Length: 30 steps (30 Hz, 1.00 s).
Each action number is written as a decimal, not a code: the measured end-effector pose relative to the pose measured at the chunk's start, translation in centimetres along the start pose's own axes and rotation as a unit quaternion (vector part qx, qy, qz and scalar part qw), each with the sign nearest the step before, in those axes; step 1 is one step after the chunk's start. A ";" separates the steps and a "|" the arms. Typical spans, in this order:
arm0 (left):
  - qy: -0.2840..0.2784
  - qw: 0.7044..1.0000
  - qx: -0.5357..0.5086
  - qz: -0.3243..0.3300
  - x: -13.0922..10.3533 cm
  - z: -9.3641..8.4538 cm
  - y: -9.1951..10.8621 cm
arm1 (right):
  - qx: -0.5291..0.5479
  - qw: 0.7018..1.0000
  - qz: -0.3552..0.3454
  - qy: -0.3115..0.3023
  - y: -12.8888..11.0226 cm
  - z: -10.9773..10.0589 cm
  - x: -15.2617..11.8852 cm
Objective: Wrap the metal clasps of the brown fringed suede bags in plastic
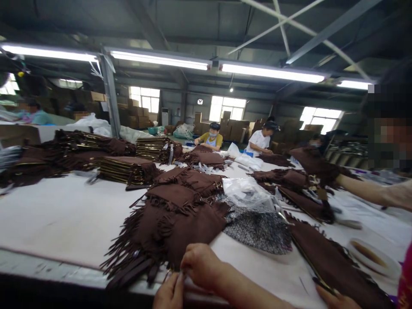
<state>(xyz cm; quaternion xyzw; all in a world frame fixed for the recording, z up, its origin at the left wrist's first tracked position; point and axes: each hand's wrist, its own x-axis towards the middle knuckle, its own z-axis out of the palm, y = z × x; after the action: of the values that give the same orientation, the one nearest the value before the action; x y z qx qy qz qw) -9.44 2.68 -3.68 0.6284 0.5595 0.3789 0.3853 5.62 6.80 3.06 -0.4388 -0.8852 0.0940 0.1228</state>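
A brown fringed bag (196, 225) lies at the near table edge, its fringe spread to the left. My right hand (201, 264) reaches in from the right and pinches its near edge. Just below and left, my left hand (169, 292) is closed with thumb and finger together at the same edge, touching the right fingertips. A small gold-coloured bit shows by the left fingertips; its exact form is hidden. Beside the bag on the right is a grey speckled cloth (257, 225) with clear plastic bags (247, 193) on it.
Stacks of brown pieces with gold edges (119, 169) stand on the white table (58, 219). At right, a co-worker's arm (363, 189) reaches over brown bags, and another person's hand (334, 296) holds a long brown piece (334, 257). A tape roll (373, 257) lies nearby.
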 end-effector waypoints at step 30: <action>0.009 0.991 0.096 0.091 -2.8 -0.2 0.5 | -0.156 0.966 -0.168 -0.116 -1.1 -1.3 -0.7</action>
<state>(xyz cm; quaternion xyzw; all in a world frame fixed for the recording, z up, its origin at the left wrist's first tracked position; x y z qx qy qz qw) -9.63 -0.08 -3.29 0.7071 0.5376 0.3626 0.2819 5.59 5.68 4.47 -0.2832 -0.9582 -0.0173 -0.0371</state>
